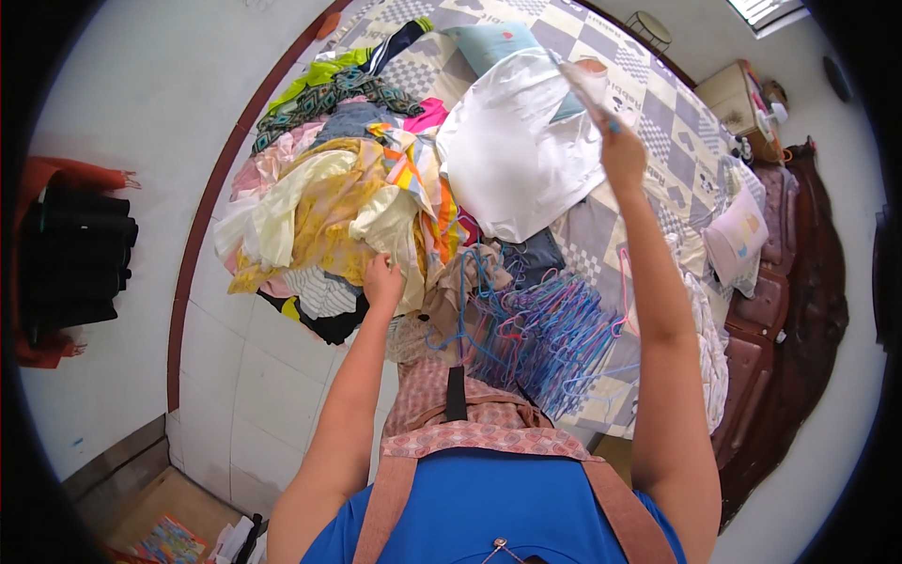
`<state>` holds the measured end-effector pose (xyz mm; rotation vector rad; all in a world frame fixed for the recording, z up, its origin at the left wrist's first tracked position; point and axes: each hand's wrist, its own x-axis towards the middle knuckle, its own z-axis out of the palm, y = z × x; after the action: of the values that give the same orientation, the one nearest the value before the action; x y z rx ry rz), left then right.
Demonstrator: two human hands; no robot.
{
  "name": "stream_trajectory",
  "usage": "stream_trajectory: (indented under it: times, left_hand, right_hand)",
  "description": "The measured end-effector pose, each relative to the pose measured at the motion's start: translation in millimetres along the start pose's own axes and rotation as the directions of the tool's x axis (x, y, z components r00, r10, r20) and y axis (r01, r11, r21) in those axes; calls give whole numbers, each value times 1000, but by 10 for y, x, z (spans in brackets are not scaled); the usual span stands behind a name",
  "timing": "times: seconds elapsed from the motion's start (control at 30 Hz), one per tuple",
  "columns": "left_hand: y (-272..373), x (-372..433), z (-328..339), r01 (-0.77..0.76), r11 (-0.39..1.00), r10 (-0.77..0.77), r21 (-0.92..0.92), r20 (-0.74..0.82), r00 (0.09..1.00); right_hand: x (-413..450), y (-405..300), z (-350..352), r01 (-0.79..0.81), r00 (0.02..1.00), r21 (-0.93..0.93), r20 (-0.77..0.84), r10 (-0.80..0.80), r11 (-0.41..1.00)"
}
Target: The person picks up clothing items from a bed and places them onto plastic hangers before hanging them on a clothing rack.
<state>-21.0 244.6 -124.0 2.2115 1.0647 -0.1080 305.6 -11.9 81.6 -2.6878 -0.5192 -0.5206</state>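
Note:
My right hand [624,162] is raised over the bed, closed on a thin pale item [583,92] seen almost edge-on and blurred. A blue spot shows on it near my fingers; its kind is unclear. Beside it a large white cloth [521,155] spreads over the bed and partly covers a light blue pillow [493,46]. My left hand [384,282], fingers curled, rests against a heap of clothes, between a yellow patterned garment [331,225] and a cream garment [398,225]. Whether it grips either one is hard to see.
Many blue, purple and pink clothes hangers [550,338] lie in a dense pile on the near bed edge. Dark jeans [535,257] and a beige garment [458,285] lie beside them. A carved wooden headboard [810,317] stands at right; tiled floor [275,381] shows at left.

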Motion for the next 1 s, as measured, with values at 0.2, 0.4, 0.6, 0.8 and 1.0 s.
stream_trajectory:
  times: [0.2,0.4,0.6,0.8,1.0]
  left_hand:
    - [142,337,288,50,976,-46,213,-25,999]
    - [-89,474,377,-39,986,48,162,-53,997]
    - [-132,157,17,364,717,-40,-594,487,873]
    - [421,-813,-494,487,418,258,-767,614,746]
    - [809,-1486,-911,418,394,416,-819,564,713]
  right_hand:
    - [-711,-300,1594,0,973,377,212,-86,926]
    - [-1705,-763,2101,-77,749,449,615,-245,890]
    - [-2417,-1271,1602,-446,585,516,786,-197,731]
    - [-2588,-1521,944,-911,388,340,898,-208,-231]
    - [-2171,-1281,-297,-791,609,551,752,-252,-265]
